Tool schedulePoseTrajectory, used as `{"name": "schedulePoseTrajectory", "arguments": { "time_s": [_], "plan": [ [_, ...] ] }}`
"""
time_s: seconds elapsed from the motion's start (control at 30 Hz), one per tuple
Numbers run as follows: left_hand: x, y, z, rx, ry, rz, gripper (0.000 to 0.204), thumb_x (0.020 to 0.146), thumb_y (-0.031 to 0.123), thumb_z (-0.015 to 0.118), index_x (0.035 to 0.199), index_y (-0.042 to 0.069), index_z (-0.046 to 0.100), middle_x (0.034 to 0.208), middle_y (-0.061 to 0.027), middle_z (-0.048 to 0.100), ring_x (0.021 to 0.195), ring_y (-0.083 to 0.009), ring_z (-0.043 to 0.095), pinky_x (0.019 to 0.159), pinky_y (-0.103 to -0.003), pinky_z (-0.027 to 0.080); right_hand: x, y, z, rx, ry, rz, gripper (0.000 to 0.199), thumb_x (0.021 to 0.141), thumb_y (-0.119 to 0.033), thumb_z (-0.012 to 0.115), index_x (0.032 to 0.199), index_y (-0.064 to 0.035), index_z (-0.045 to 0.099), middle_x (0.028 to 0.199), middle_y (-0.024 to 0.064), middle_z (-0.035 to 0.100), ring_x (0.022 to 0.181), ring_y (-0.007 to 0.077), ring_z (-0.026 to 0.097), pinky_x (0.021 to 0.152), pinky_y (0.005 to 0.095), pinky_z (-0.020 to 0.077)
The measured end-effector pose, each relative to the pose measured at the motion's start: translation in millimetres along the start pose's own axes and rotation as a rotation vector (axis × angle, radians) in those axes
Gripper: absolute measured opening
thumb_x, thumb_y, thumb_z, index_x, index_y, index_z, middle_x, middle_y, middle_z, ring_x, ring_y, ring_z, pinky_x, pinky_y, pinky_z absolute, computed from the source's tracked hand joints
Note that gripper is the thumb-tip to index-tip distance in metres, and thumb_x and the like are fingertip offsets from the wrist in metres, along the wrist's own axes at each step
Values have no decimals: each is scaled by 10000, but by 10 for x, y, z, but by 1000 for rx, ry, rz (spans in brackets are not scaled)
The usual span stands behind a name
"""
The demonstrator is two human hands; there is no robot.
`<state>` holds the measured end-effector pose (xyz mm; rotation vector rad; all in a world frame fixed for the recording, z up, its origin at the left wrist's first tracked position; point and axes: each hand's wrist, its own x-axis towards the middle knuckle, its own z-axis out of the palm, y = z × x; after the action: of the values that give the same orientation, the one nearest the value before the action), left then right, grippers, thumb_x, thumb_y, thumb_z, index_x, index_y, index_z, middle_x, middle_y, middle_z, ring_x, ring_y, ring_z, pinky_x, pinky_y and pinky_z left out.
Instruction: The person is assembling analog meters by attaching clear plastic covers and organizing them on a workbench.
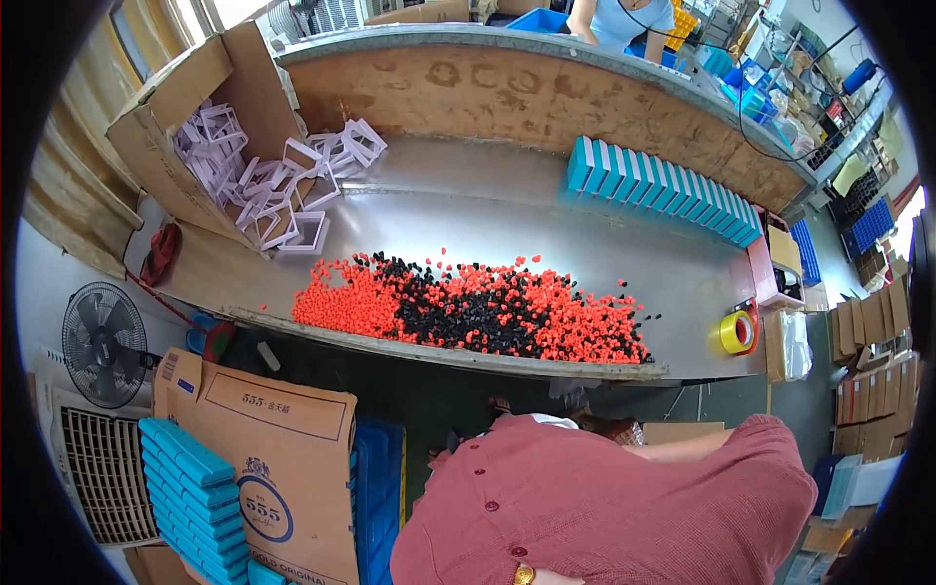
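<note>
At the lower edge a gold watch (525, 575) circles a wrist. Beside it a thin strip of a hand, apparently my left hand (558, 579), lies against my dark red shirt (585, 487); its fingers are cut off. From the right sleeve my right forearm (678, 449) runs leftward and passes behind the shirt, so that hand is hidden. Neither hand shows anything held. In front of me, a heap of small red pieces (341, 302) and black pieces (468, 322) spreads along the near edge of the metal worktable (439, 205).
Pale lilac frames (307, 232) spill from a tipped carton (151, 127). Teal-and-white boxes (663, 190) stand in a row along the back board. Yellow tape (736, 332) sits at right. A fan (102, 341), stacked teal cases (190, 487) and a large carton (292, 429) stand lower left. Another person (624, 24) is beyond.
</note>
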<state>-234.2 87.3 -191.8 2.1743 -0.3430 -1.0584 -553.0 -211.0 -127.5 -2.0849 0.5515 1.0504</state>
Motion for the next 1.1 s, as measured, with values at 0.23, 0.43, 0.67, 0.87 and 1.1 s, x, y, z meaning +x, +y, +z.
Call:
{"name": "schedulePoseTrajectory", "arguments": {
  "time_s": [0.23, 0.43, 0.67, 0.87, 1.1],
  "plan": [
    [-169, 276, -158, -16, 21, 27, 232, 872, 159, 537, 1036, 20, 623, 930, -123, 650, 882, -206, 609, 782, -297, 468, -543, 228, -845, -48, 97, -115, 337, 755, -404, 620, 775, -68, 625, 711, 148, 615, 717, 342, 599, 594, 440, 451],
    [-269, 1545, -182, -54, -126, -40, 280, 865, 160, 550, 1102, 18, 597, 998, -129, 633, 952, -237, 587, 825, -306, 457, 203, 155, -1108, -169, 278, -300, 255, 764, -333, 620, 815, -84, 632, 730, 138, 616, 729, 333, 598, 621, 427, 456],
    [21, 1725, -156, 100, -513, 104, 300, 887, 214, 558, 1106, 11, 589, 1132, -127, 572, 1021, -215, 552, 844, -296, 452, 429, -431, -1387, 320, 633, -456, 245, 819, -253, 558, 887, -44, 668, 816, 118, 663, 746, 252, 633, 690, 357, 486],
    [248, 1331, -113, -114, -395, -23, 269, 879, 240, 576, 1000, 5, 624, 960, -101, 632, 883, -173, 587, 764, -267, 468, 980, -1127, -1200, 322, 528, -697, 250, 833, -243, 577, 889, -14, 659, 795, 128, 645, 763, 231, 634, 670, 345, 483],
    [608, 1151, -126, -156, -232, 263, 169, 851, 129, 564, 845, -31, 618, 688, -17, 581, 641, -65, 496, 563, -227, 406, 1526, -1510, -1008, 263, 316, -773, 345, 757, -355, 668, 895, -39, 645, 833, 111, 647, 793, 246, 622, 671, 338, 477]
  ]
}}
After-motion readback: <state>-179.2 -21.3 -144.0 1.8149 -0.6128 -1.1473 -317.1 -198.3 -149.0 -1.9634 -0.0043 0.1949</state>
